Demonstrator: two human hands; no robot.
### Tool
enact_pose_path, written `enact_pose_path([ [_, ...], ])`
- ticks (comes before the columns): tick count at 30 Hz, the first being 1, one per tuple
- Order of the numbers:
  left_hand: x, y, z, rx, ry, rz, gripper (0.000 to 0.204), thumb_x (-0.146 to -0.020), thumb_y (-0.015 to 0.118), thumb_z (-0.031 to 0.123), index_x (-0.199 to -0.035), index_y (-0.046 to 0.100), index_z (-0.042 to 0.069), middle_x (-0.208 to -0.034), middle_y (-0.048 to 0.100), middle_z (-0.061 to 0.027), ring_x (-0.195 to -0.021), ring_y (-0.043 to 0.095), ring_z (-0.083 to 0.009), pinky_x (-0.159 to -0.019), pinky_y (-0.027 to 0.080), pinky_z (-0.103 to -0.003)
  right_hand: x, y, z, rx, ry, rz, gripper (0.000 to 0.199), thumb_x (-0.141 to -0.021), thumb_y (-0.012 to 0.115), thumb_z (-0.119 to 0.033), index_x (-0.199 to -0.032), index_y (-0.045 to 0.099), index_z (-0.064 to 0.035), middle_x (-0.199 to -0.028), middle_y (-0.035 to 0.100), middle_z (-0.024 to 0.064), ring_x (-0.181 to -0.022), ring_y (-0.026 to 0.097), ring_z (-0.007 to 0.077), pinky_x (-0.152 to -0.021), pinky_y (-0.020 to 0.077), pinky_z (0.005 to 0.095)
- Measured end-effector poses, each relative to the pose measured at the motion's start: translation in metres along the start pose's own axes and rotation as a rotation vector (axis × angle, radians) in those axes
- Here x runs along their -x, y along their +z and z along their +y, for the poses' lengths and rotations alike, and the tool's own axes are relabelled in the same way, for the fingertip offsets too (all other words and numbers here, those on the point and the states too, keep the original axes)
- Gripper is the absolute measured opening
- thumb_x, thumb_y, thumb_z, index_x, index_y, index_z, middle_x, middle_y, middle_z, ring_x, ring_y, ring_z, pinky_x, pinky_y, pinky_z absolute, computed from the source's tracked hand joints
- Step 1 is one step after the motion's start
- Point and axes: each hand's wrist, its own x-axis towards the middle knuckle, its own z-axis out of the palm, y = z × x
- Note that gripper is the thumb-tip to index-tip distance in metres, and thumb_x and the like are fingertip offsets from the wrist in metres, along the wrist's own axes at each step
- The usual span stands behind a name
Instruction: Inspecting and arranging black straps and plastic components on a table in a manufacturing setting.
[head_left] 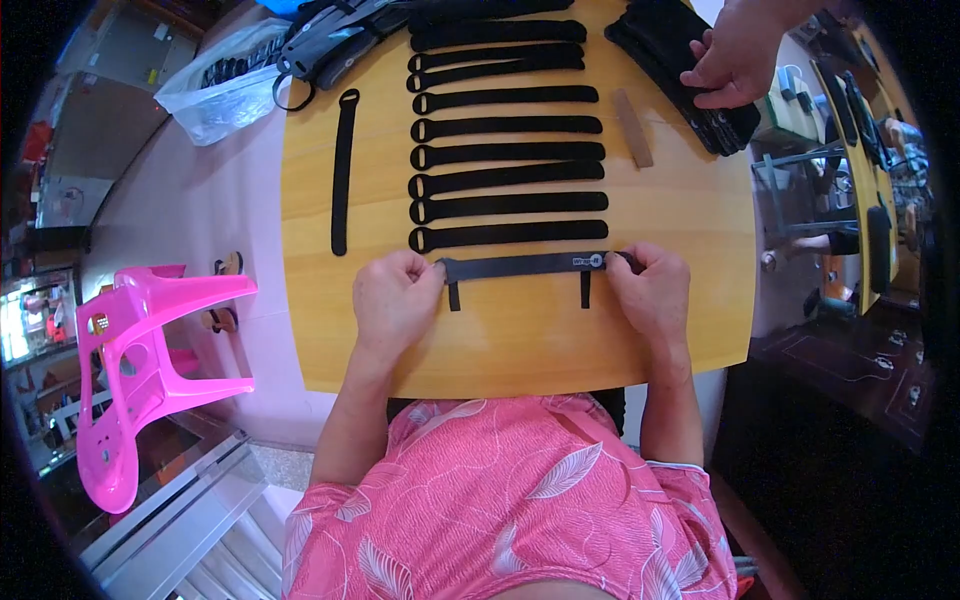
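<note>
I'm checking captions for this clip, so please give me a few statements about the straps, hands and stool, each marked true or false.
1. The person's left hand and right hand grip opposite ends of a dark strip. True.
2. The row of black straps has its looped ends on the right. False: they are on the left.
3. Another person's hand is at the black pile. True.
4. The lone strap lies parallel to the row. False: it lies crosswise to it.
5. The pink stool is left of the table. True.
</note>
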Motion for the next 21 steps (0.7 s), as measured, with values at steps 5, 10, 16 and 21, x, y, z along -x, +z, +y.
enact_pose_path([
  [5,0.0003,0.0022,0.0011,-0.023,0.007,0.012,0.021,-0.075,0.070,0.022,-0.070,0.068,0.002,-0.060,0.064,-0.0142,-0.057,0.064,-0.0273,-0.056,0.049,-0.036,0.0001,0.0016,0.0035,-0.024,-0.003,0.025,0.019,-0.075,0.064,-0.020,-0.073,0.069,-0.0019,-0.062,0.063,0.0160,-0.056,0.064,0.0291,-0.057,0.0504,0.0378],
  [10,0.0013,0.0038,0.0017,-0.050,0.014,0.015,0.021,-0.076,0.070,0.023,-0.069,0.068,0.003,-0.061,0.064,-0.0135,-0.057,0.064,-0.0274,-0.056,0.049,-0.037,0.0000,0.0030,0.0056,0.015,-0.057,0.063,0.018,-0.074,0.063,-0.020,-0.070,0.068,-0.0027,-0.062,0.062,0.0172,-0.056,0.062,0.0314,-0.056,0.0502,0.0395],
  [16,0.0019,0.0011,0.0020,-0.073,0.004,0.015,0.020,-0.076,0.070,0.023,-0.070,0.068,0.004,-0.060,0.064,-0.0112,-0.056,0.063,-0.0251,-0.057,0.049,-0.036,-0.0001,0.0049,0.0023,0.043,-0.045,0.048,0.019,-0.075,0.065,-0.016,-0.075,0.067,0.0031,-0.059,0.061,0.0160,-0.052,0.060,0.0203,-0.054,0.0470,0.0326],
  [21,0.0020,-0.0015,0.0035,-0.087,0.032,0.030,0.018,-0.075,0.070,0.022,-0.070,0.068,0.004,-0.060,0.064,-0.0107,-0.055,0.063,-0.0245,-0.056,0.048,-0.036,0.0013,0.0037,-0.0022,0.049,-0.015,0.046,0.019,-0.075,0.065,-0.016,-0.076,0.068,0.0022,-0.061,0.062,0.0163,-0.054,0.062,0.0215,-0.055,0.0483,0.0332],
])
